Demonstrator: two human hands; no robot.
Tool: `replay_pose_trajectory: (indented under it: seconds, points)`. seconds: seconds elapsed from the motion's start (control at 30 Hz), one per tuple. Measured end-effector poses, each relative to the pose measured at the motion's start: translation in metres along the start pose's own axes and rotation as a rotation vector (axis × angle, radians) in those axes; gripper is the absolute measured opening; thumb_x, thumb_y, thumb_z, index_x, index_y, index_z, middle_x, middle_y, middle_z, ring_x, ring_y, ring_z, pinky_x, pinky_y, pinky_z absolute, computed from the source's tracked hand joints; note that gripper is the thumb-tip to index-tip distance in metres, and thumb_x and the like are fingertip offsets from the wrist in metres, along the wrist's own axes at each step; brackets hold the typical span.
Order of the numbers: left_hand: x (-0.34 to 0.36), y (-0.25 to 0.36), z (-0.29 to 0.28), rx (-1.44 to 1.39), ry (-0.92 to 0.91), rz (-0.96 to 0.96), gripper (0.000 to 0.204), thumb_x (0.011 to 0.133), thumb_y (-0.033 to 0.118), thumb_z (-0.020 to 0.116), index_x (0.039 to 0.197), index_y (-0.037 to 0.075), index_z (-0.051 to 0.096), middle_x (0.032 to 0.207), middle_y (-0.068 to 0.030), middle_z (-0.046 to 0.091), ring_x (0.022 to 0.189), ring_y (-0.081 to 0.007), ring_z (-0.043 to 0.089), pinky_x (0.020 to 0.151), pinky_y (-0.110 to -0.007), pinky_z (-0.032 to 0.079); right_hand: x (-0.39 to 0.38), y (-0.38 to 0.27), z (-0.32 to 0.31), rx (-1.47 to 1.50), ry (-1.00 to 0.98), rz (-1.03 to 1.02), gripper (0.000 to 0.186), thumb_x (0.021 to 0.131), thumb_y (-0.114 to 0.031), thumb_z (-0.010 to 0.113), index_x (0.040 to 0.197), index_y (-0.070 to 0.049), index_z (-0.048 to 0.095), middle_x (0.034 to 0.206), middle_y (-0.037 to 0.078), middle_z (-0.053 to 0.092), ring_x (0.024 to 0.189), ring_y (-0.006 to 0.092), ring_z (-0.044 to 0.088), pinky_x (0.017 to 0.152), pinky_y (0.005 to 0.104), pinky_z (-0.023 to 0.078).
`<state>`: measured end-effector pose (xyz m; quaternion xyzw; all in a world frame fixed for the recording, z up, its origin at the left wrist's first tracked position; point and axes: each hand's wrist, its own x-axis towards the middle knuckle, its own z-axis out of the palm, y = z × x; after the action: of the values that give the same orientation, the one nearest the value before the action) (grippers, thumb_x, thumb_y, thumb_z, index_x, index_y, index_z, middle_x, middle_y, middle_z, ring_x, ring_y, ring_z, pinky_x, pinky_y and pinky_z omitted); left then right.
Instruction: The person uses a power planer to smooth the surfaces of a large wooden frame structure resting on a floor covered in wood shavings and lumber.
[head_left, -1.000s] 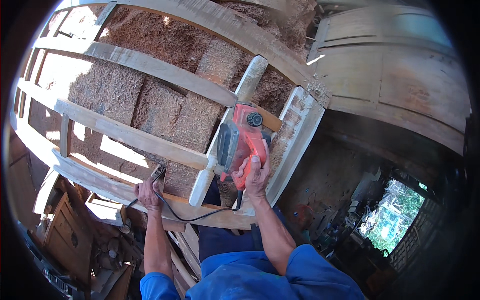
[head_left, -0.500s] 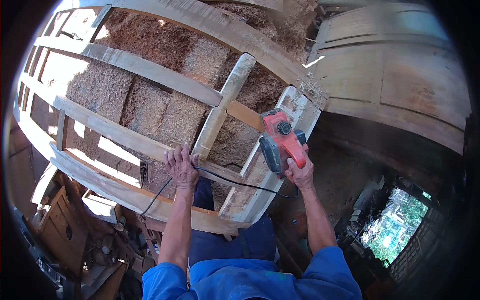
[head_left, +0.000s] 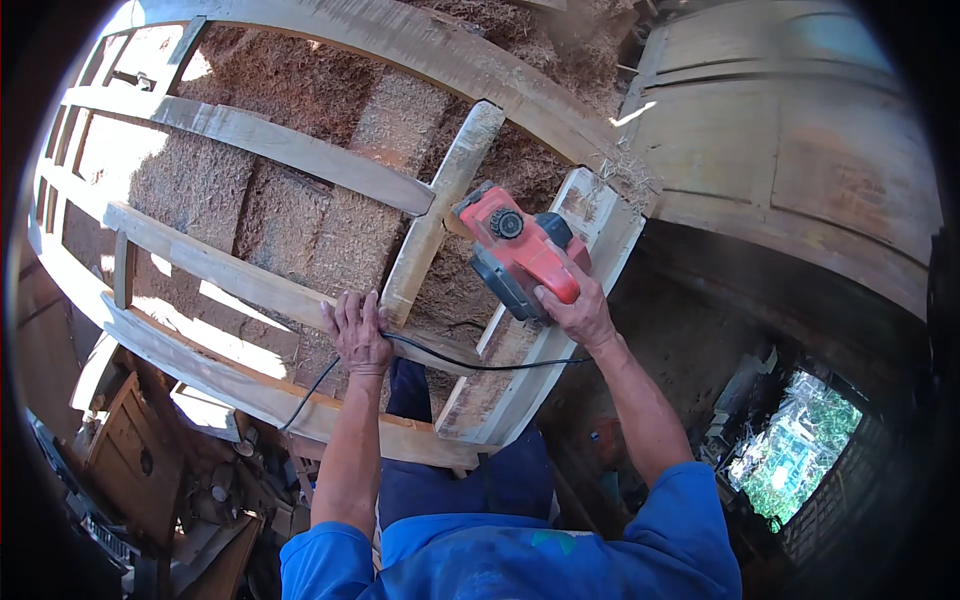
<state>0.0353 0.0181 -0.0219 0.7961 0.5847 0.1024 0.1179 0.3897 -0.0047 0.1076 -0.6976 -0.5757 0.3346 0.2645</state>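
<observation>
My right hand (head_left: pixel 580 312) grips the rear handle of a red and black electric hand planer (head_left: pixel 525 250). The planer sits over the short middle rail (head_left: pixel 460 222) of a wooden frame and reaches toward the whitish crosspiece (head_left: pixel 445 205). Most of that short rail is covered by the tool. My left hand (head_left: pixel 358 335) lies with its fingers stretched out over a long rail (head_left: pixel 235 265), beside the crosspiece's near end. A black power cord (head_left: pixel 470 366) passes at my left hand and runs right toward my right forearm; part of it is hidden by the left hand.
Wood shavings (head_left: pixel 290 210) and boards lie under the frame's openings. A wide end board (head_left: pixel 510 385) closes the frame at the right. Large wooden panels (head_left: pixel 700 140) stand at the upper right. Wooden pieces and a small cabinet door (head_left: pixel 135 450) clutter the lower left.
My right hand has moved the planer up and to the left along the short rail, closer to the whitish crosspiece. The left hand stays almost in place on the rail.
</observation>
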Motion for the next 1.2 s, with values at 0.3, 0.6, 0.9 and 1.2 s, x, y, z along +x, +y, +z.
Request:
replay_pose_trajectory:
  seconds: [0.3,0.6,0.9,1.2]
  points:
    - [0.002,0.005,-0.003,-0.002,-0.017,-0.008,0.028,0.101,0.029,0.055,0.122,0.013,0.065,0.124,-0.0105,0.059,0.131,-0.0327,0.050,0.122,-0.060,0.020,0.047,-0.016,0.032,-0.089,0.097,-0.170,0.071,0.083,-0.028,0.080,0.144,-0.003,0.054,0.110,0.027,0.070,0.089,0.0407,0.073,0.077,0.0425,0.059]
    - [0.004,0.006,-0.004,-0.002,-0.042,-0.022,0.028,0.099,0.027,0.057,0.120,0.011,0.066,0.126,-0.0117,0.060,0.132,-0.0332,0.049,0.122,-0.059,0.019,0.080,-0.050,0.039,0.020,-0.081,0.032,0.074,0.084,-0.039,0.077,0.145,-0.005,0.053,0.086,0.028,0.071,0.081,0.0439,0.072,0.075,0.0462,0.059]
    - [0.003,0.004,-0.005,-0.004,-0.054,-0.035,0.030,0.098,0.029,0.057,0.119,0.010,0.066,0.125,-0.0122,0.060,0.132,-0.0333,0.049,0.123,-0.059,0.019,0.113,-0.064,0.057,-0.006,-0.144,-0.027,0.070,0.085,-0.047,0.074,0.144,-0.012,0.056,0.079,0.027,0.070,0.077,0.0433,0.072,0.076,0.0488,0.059]
    - [0.004,0.005,-0.002,0.025,-0.028,-0.014,0.031,0.098,0.032,0.057,0.121,0.012,0.065,0.124,-0.0114,0.060,0.131,-0.0317,0.049,0.123,-0.059,0.019,0.135,-0.067,0.077,-0.022,-0.112,-0.167,0.070,0.082,-0.050,0.075,0.140,-0.014,0.059,0.081,0.023,0.072,0.077,0.0410,0.073,0.078,0.0478,0.060]
